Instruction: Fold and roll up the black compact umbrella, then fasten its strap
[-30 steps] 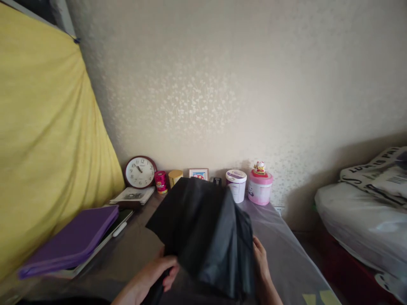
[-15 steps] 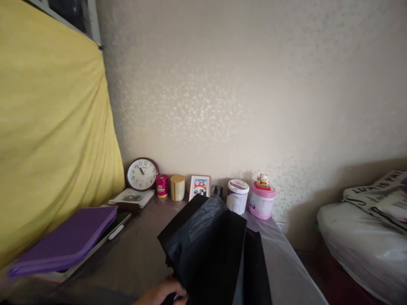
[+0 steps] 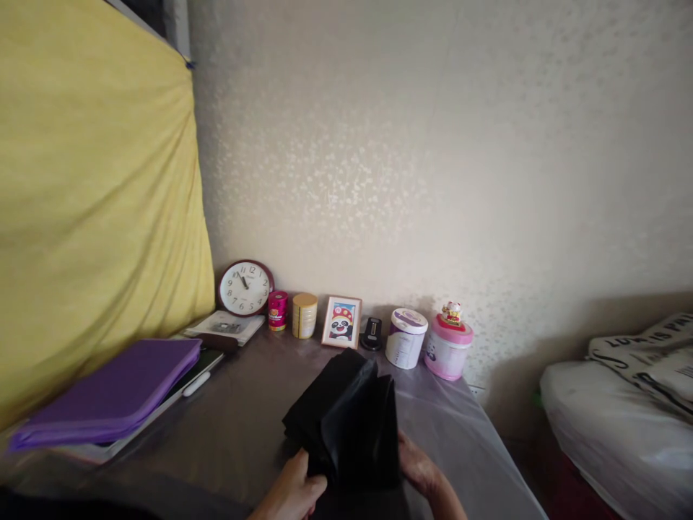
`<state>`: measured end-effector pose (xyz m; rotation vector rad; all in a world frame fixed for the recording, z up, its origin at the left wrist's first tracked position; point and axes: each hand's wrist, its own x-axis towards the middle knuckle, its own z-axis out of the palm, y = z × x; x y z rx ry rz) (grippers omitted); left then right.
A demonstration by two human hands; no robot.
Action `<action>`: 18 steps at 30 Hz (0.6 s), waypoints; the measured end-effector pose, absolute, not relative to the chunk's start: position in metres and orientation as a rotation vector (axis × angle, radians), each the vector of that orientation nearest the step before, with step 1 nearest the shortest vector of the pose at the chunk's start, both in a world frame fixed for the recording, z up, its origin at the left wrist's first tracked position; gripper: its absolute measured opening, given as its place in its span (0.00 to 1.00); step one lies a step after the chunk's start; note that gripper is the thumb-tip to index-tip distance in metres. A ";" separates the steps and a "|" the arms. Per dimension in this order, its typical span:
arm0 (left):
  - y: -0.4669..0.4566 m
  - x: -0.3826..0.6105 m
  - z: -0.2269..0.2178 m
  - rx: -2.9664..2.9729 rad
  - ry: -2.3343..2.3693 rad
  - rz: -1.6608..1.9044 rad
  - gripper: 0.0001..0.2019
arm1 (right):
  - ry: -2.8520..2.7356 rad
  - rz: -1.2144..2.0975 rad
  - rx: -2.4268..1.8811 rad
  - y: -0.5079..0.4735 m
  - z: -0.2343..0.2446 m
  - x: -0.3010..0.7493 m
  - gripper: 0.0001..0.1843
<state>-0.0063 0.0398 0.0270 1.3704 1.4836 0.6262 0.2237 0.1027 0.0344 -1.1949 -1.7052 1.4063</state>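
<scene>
A black plastic bag, gathered into folds, stands on the grey table near its front edge. My left hand grips the bag's lower left side with fingers curled round it. My right hand presses against the bag's lower right side; most of its fingers are hidden behind the plastic. Both hands sit at the bottom of the view, wrists cut off by the frame.
Along the wall stand a round clock, a red tin, a yellow tin, a small framed picture, a white tub and a pink tub. A purple folder lies left. Yellow curtain hangs left; bedding right.
The bag has been pressed down and gathered smaller between my hands. My right hand has come back into view. The camera has tilted, uncovering the framed picture and a small black object.
</scene>
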 end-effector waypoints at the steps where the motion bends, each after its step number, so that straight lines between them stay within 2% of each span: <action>1: 0.041 -0.005 0.025 1.394 1.507 0.622 0.21 | -1.739 1.464 -1.194 0.104 0.033 0.224 0.17; 4: 0.043 -0.005 0.020 1.500 1.559 0.604 0.24 | -1.832 1.578 -1.207 0.104 0.029 0.232 0.18; 9: 0.038 -0.009 0.014 1.631 1.566 0.592 0.27 | -1.843 1.519 -1.427 0.088 0.022 0.268 0.12; 13: 0.027 -0.016 0.017 1.708 1.532 0.521 0.29 | -1.834 1.434 -1.576 0.072 0.014 0.304 0.12; 15: 0.023 -0.017 0.019 1.903 1.587 0.551 0.29 | -1.854 1.254 -1.622 0.070 0.016 0.317 0.12; 18: 0.020 -0.016 0.018 2.048 1.706 0.463 0.30 | -1.815 0.723 -1.619 0.074 0.033 0.319 0.14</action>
